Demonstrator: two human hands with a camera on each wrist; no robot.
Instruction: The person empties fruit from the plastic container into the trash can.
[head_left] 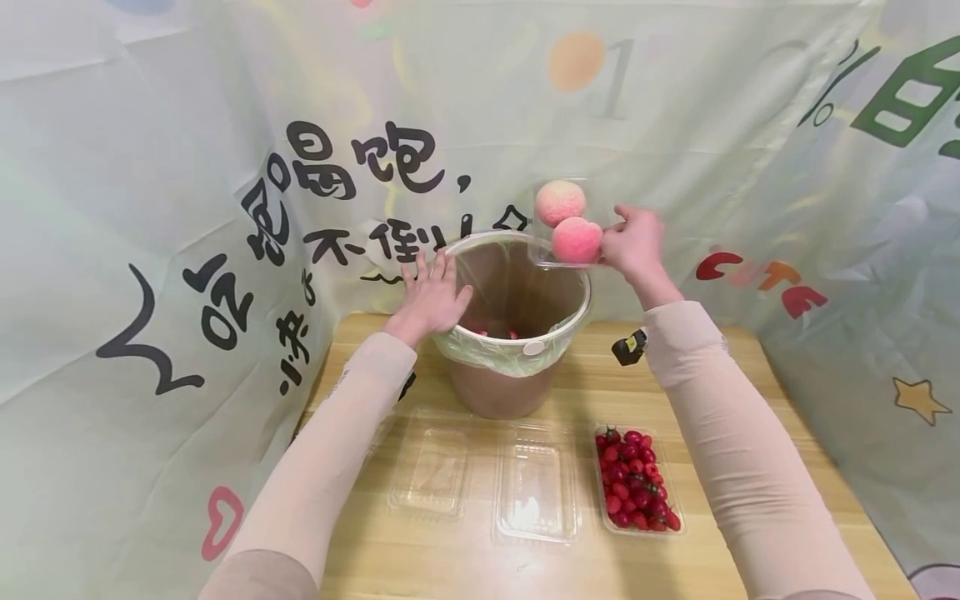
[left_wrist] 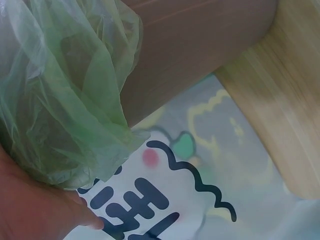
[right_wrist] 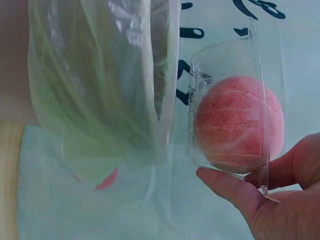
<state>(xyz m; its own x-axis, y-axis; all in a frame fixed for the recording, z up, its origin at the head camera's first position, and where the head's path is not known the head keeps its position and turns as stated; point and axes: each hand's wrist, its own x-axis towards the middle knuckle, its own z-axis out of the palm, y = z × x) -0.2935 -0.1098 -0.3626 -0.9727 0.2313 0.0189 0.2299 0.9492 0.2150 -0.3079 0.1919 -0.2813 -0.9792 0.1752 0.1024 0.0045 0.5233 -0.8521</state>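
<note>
A brown bin (head_left: 495, 387) with a pale rim and a greenish plastic liner (head_left: 510, 358) stands upright near the back of the table. My left hand (head_left: 435, 296) rests on its left rim with the fingers spread straight; the left wrist view shows part of that hand (left_wrist: 42, 207) by the liner. Above the right side of the bin, my right hand (head_left: 636, 242) grips the edge of a clear plastic box (right_wrist: 220, 55). Two pink peaches, an upper one (head_left: 560, 202) and a lower one (head_left: 577, 241), sit in the tilted box. Small reddish things show deep in the bin, too unclear to name.
In front of the bin lie two clear plastic trays, a left one (head_left: 435, 471) and a right one (head_left: 536, 492). To their right is a clear box of small red fruits (head_left: 636, 479). A small black-and-yellow object (head_left: 628, 347) lies behind it. Printed cloth (head_left: 675, 158) walls the table.
</note>
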